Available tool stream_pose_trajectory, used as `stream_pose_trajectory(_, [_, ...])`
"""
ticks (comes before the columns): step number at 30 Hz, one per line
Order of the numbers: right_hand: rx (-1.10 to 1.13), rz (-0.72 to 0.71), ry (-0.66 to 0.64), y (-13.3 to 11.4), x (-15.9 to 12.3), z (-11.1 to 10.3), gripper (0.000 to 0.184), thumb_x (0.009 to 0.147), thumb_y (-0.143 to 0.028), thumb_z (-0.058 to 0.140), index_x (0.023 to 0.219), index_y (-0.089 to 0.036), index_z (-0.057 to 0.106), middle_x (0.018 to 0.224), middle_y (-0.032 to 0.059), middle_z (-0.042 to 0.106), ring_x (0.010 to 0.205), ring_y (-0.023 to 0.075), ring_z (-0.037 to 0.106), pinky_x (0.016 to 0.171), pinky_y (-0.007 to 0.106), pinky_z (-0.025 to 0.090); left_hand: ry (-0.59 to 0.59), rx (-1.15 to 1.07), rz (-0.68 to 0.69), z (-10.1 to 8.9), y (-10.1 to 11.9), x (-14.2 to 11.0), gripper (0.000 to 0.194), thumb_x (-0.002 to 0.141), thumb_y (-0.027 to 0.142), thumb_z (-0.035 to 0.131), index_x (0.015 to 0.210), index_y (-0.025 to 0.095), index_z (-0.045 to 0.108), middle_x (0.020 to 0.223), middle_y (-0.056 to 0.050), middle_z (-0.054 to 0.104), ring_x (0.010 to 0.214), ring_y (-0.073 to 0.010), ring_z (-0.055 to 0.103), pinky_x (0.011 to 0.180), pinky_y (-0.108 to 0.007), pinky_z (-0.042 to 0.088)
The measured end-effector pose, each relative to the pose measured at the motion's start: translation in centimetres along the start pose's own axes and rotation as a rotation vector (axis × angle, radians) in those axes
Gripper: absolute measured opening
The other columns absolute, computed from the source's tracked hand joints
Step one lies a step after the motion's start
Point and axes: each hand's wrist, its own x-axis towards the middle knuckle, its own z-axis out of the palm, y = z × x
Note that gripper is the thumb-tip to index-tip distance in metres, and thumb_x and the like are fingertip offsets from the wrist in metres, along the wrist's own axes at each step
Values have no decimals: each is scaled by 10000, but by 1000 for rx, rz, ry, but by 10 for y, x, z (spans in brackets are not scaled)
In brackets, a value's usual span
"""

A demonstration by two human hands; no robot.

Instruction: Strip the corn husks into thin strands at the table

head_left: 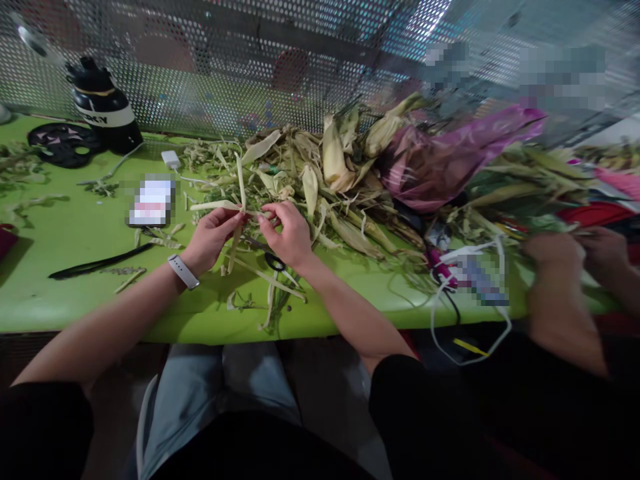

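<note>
My left hand (213, 235) and my right hand (286, 233) meet above the green table (75, 240), both pinching crossed pale corn husk strips (239, 200). One strip sticks up, another points left, and a third hangs down toward the table. A white band sits on my left wrist. Black-handled scissors (267, 255) lie on the table just under my right hand. Loose husk strips (273, 293) are scattered below my hands near the front edge.
A big pile of corn husks (345, 180) and a pink plastic bag (450, 157) fill the table's middle and right. Another person's hands (575, 257) work at the right. A phone (150, 201), black strap (100, 262), black-and-white bottle (105, 110) and perforated metal wall (225, 60) stand left and behind.
</note>
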Motion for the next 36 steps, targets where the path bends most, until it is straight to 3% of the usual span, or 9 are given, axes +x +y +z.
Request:
stream_pose_trajectory(2, [8,-3,-42,-8,-3,0,255,927,-412,492,876,-194,615,895,78,625,823,183,565,797,332,457,2,-31,5,-1,-1,1,256,715,274,802,890,130,683,903,-53,731,836,-119,664,770,-234,509])
stream_pose_trajectory(5, [116,74,-280,-19,-11,9,306,885,-489,559,842,-188,594,846,56,640,762,168,565,727,315,447,3,-60,25,-1,-2,0,277,708,275,809,902,135,669,926,-62,734,808,-116,662,740,-237,517])
stream_pose_trajectory(8, [366,253,-453,-21,-17,24,405,794,-559,649,909,-181,560,833,37,639,720,161,578,676,306,461,7,-59,23,0,-2,-1,290,695,279,815,902,147,661,929,-63,733,786,-121,660,704,-236,519])
stream_pose_trajectory(11, [594,328,-529,-15,-18,33,417,813,-575,613,906,-179,523,792,18,617,703,155,583,664,304,480,16,-55,33,1,-1,-1,268,677,247,819,869,156,656,896,-48,721,779,-119,652,692,-223,512])
stream_pose_trajectory(13, [504,262,-500,-11,-16,31,365,868,-549,555,863,-184,528,741,4,588,681,149,561,665,302,469,37,-39,57,0,0,0,231,687,221,803,859,155,664,848,-26,701,748,-102,633,689,-212,502])
stream_pose_trajectory(15, [260,117,-388,-9,-14,24,335,919,-505,507,833,-186,557,746,17,580,711,160,551,699,314,456,70,-12,95,-2,-1,2,202,713,203,774,885,160,678,815,-5,678,715,-84,607,689,-208,492])
stream_pose_trajectory(20, [-109,-165,-133,-6,-9,14,343,978,-436,427,869,-185,633,968,105,622,953,217,572,857,367,467,78,51,90,-3,0,4,134,743,173,717,874,155,696,826,-11,673,726,-86,586,703,-215,477])
stream_pose_trajectory(27, [-85,-236,-106,3,-7,19,262,983,-355,435,946,-188,632,1148,122,631,1113,232,565,996,418,455,50,64,41,-2,3,3,144,711,190,720,845,141,736,836,-25,693,757,-98,596,734,-205,474])
stream_pose_trajectory(36, [-55,-258,-116,8,-5,18,262,977,-393,439,902,-203,603,1091,117,643,1066,236,584,940,422,483,7,-28,-17,-2,6,4,96,694,155,709,782,127,736,774,-23,669,740,-101,595,776,-220,484])
